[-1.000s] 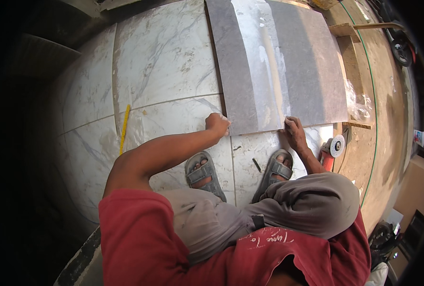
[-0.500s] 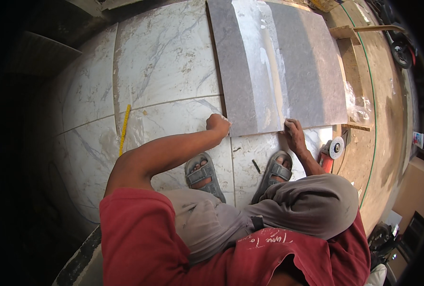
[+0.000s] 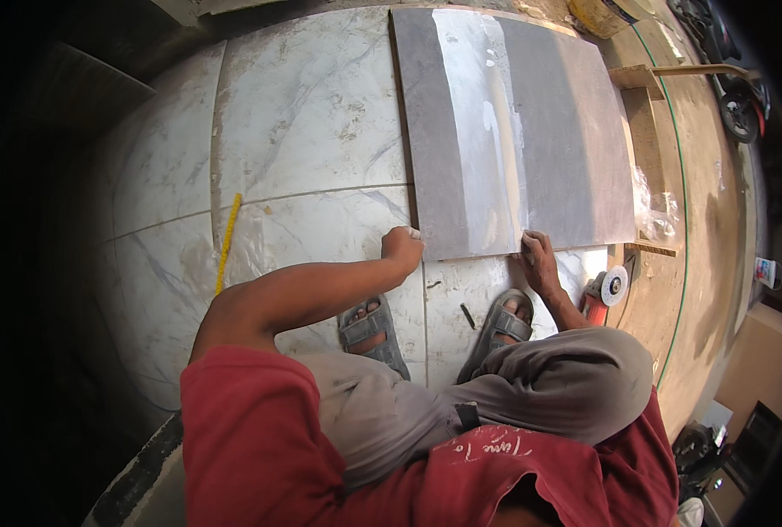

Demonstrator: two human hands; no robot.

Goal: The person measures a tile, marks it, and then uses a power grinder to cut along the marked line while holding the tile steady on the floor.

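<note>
1. Yellow measuring stick [image 3: 228,243] on the white floor tiles [image 3: 312,114], lower end lost behind my forearm.
2. Left hand [image 3: 402,246]: curled up tight at the near left corner, fingertips mostly hidden, so can't tell if it's really pinching anything.
3. Big gray slab [image 3: 553,140], pale streak down it, lying over the floor tiles; underside's out of sight.
4. Right hand [image 3: 538,257]: pinching the slab's near edge, grip partly hidden.
5. Red grinder [image 3: 597,309], back end blocked by my knee.
</note>
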